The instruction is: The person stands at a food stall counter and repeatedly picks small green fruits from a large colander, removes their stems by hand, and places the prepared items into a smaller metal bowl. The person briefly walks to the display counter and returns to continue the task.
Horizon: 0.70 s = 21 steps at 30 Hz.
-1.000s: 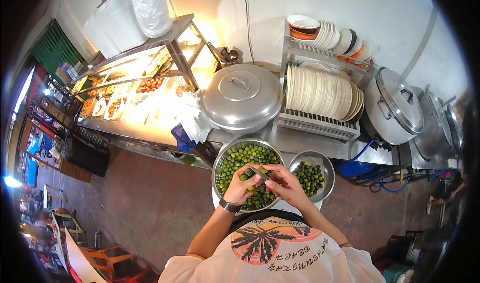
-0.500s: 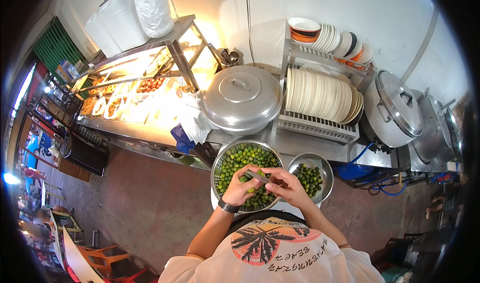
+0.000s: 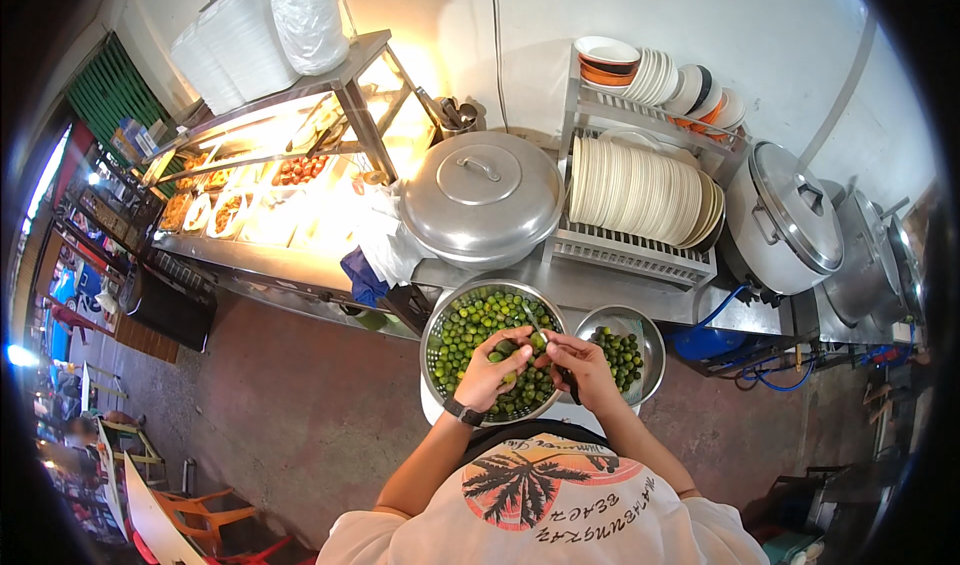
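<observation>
Both hands are close together over a metal colander (image 3: 427, 353) full of small green limes (image 3: 470, 323), a few of them yellowish. My left hand (image 3: 488, 373), with a dark wristband below it, is closed round several of the limes. A small green lime (image 3: 538, 342) shows between the fingertips of both hands. My right hand (image 3: 590, 367) grips a knife (image 3: 530, 313), its thin blade pointing away from me and its dark handle under the palm. Beside the colander at right, a metal bowl (image 3: 655, 350) holds more limes (image 3: 622, 355).
Beyond the colander, a large lidded pot (image 3: 482, 200) stands on a steel counter (image 3: 600, 292). To its right are a dish rack (image 3: 640, 262) with plates and more big pots (image 3: 785, 220). A lit food display (image 3: 290, 250) is at left; orange chairs (image 3: 205, 515) stand lower left.
The knife has turned from lying across the fruit to pointing away from me. My right hand has shifted slightly right and rolled, bringing its dark handle into view.
</observation>
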Each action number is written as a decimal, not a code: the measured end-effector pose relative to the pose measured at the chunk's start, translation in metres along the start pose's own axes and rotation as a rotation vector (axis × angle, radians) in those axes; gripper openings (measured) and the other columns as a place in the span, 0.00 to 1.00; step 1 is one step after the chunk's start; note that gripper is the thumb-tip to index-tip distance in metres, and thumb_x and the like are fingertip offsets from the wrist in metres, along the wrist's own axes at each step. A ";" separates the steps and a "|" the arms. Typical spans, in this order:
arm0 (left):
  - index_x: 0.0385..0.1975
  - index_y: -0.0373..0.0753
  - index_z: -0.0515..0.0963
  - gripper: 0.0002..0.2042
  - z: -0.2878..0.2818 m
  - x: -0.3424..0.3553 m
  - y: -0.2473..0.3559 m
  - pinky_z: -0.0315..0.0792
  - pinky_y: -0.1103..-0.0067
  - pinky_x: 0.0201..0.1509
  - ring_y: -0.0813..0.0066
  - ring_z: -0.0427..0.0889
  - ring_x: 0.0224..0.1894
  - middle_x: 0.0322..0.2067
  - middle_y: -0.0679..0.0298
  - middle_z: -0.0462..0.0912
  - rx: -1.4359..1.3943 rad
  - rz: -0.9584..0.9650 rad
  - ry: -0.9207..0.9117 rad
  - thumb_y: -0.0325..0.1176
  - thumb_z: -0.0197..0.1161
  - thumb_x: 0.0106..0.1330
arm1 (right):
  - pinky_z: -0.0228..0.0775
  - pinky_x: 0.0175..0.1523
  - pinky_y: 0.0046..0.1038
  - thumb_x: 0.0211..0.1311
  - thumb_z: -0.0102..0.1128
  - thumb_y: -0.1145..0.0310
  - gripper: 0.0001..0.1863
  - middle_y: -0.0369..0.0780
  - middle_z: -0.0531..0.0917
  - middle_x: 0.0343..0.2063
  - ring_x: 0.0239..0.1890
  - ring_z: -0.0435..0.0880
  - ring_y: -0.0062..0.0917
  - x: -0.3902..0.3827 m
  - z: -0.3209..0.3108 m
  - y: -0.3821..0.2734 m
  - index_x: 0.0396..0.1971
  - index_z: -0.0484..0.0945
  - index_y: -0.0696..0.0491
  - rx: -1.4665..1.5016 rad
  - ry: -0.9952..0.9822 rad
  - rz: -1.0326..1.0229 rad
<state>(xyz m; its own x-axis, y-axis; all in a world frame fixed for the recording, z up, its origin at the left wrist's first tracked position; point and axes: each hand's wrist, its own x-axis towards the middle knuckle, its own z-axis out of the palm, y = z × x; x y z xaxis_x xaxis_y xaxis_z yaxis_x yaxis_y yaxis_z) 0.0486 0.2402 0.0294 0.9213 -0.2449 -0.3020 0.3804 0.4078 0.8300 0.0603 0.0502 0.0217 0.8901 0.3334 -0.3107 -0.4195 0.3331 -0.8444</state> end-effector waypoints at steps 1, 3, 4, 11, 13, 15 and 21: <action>0.54 0.42 0.69 0.18 -0.003 0.002 -0.004 0.55 0.90 0.16 0.84 0.69 0.26 0.36 0.68 0.76 -0.146 -0.025 0.010 0.33 0.60 0.65 | 0.56 0.19 0.18 0.64 0.57 0.68 0.18 0.41 0.82 0.28 0.18 0.71 0.15 0.004 -0.007 0.004 0.54 0.73 0.54 0.070 0.073 0.059; 0.60 0.43 0.65 0.22 -0.019 0.008 -0.019 0.57 0.89 0.16 0.79 0.70 0.29 0.40 0.63 0.78 -0.381 -0.048 -0.007 0.36 0.55 0.66 | 0.56 0.19 0.20 0.64 0.57 0.65 0.20 0.40 0.81 0.27 0.18 0.71 0.18 0.019 -0.035 0.024 0.56 0.71 0.51 0.195 0.190 0.150; 0.60 0.43 0.65 0.22 -0.021 0.008 -0.019 0.56 0.89 0.15 0.77 0.70 0.29 0.42 0.62 0.78 -0.452 -0.067 -0.032 0.35 0.54 0.65 | 0.57 0.19 0.20 0.64 0.57 0.65 0.20 0.40 0.80 0.26 0.18 0.70 0.19 0.024 -0.059 0.039 0.56 0.70 0.49 0.227 0.267 0.168; 0.56 0.41 0.67 0.20 -0.024 0.003 -0.014 0.56 0.86 0.14 0.73 0.71 0.26 0.41 0.58 0.80 -0.549 -0.101 -0.037 0.35 0.51 0.64 | 0.58 0.18 0.21 0.65 0.57 0.62 0.18 0.39 0.78 0.23 0.17 0.68 0.20 0.027 -0.141 0.086 0.53 0.68 0.45 0.294 0.659 0.153; 0.53 0.42 0.68 0.16 -0.023 0.002 -0.011 0.56 0.86 0.13 0.74 0.71 0.26 0.40 0.58 0.80 -0.463 -0.101 0.010 0.39 0.50 0.68 | 0.57 0.18 0.22 0.65 0.57 0.62 0.19 0.39 0.77 0.23 0.17 0.68 0.20 0.024 -0.131 0.076 0.54 0.67 0.46 0.282 0.621 0.131; 0.50 0.43 0.68 0.15 -0.018 0.001 -0.010 0.57 0.86 0.14 0.76 0.71 0.26 0.38 0.59 0.80 -0.311 -0.060 0.029 0.42 0.50 0.70 | 0.57 0.17 0.22 0.65 0.56 0.62 0.21 0.39 0.77 0.24 0.17 0.69 0.20 0.021 -0.114 0.066 0.56 0.66 0.45 0.249 0.539 0.090; 0.55 0.46 0.67 0.17 -0.012 0.003 -0.007 0.58 0.87 0.17 0.78 0.71 0.27 0.37 0.62 0.79 -0.273 -0.113 0.046 0.43 0.50 0.70 | 0.56 0.18 0.19 0.66 0.54 0.64 0.25 0.39 0.78 0.25 0.17 0.70 0.18 0.007 -0.069 0.041 0.62 0.62 0.47 0.163 0.290 0.093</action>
<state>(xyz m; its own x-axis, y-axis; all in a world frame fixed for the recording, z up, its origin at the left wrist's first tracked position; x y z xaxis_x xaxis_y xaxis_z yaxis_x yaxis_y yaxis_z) 0.0497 0.2472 0.0167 0.8722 -0.2649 -0.4111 0.4825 0.6034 0.6349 0.0614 0.0051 -0.0455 0.8504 0.1120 -0.5140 -0.5034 0.4570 -0.7333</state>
